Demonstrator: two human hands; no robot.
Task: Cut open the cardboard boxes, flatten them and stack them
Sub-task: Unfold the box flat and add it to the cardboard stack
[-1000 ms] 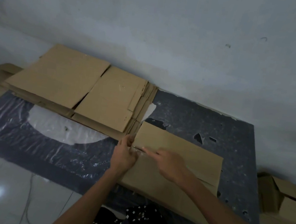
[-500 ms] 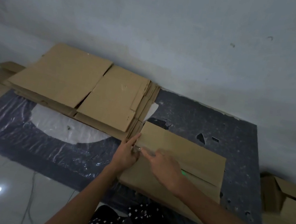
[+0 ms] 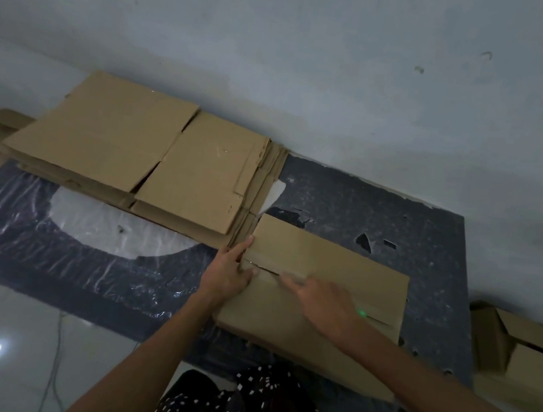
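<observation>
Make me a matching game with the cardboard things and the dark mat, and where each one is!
Things:
1. flat stack of brown cardboard sheets
2. long brown cardboard box
3. brown cardboard box standing apart
4. dark speckled floor mat

Places:
A. at the picture's right edge
B. spread beneath the stack and the long box
C. under the left hand and right hand
D. by the wall, on the left

Pairs: 1-D, 2-C, 3-A, 4-B.
</observation>
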